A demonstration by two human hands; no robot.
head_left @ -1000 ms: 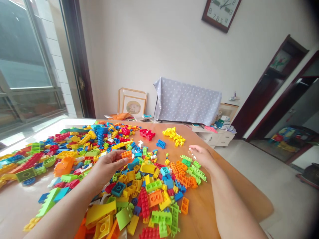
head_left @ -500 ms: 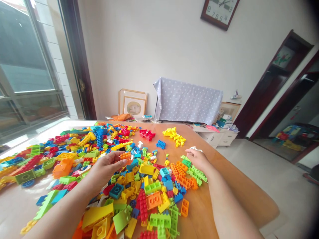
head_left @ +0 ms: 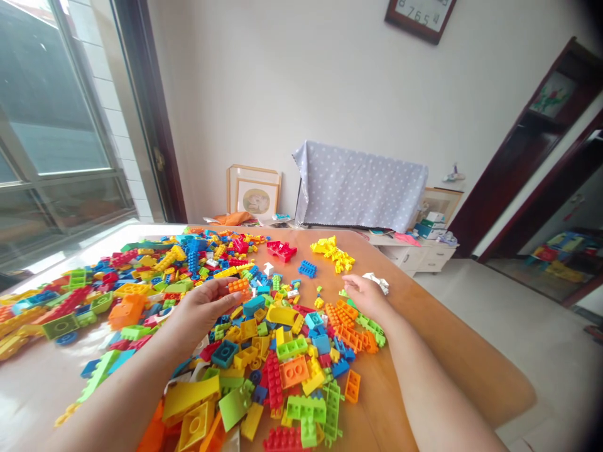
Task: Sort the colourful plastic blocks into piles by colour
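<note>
My left hand (head_left: 203,307) hovers palm up over a big scatter of coloured plastic bricks (head_left: 264,351), its fingertips pinched on a small orange brick (head_left: 239,285). Palm down, my right hand (head_left: 362,294) is open with its fingers stretched left. It sits above a group of orange bricks (head_left: 347,323) and green bricks (head_left: 373,328) and holds nothing. A few white pieces (head_left: 379,282) lie just to its right. Farther back are sorted groups: yellow bricks (head_left: 332,251), red bricks (head_left: 281,250) and one blue brick (head_left: 307,269).
The wooden table (head_left: 452,358) ends in a rounded edge at right. A window (head_left: 51,144) is on the left. Behind the table stand picture frames (head_left: 254,194), a low cabinet (head_left: 414,251) and something under a dotted cloth (head_left: 360,185). A doorway (head_left: 556,207) opens at right.
My right hand set down the white piece it carried and drew back left over the orange and green bricks. My left hand closed on the orange brick and lifted it slightly.
</note>
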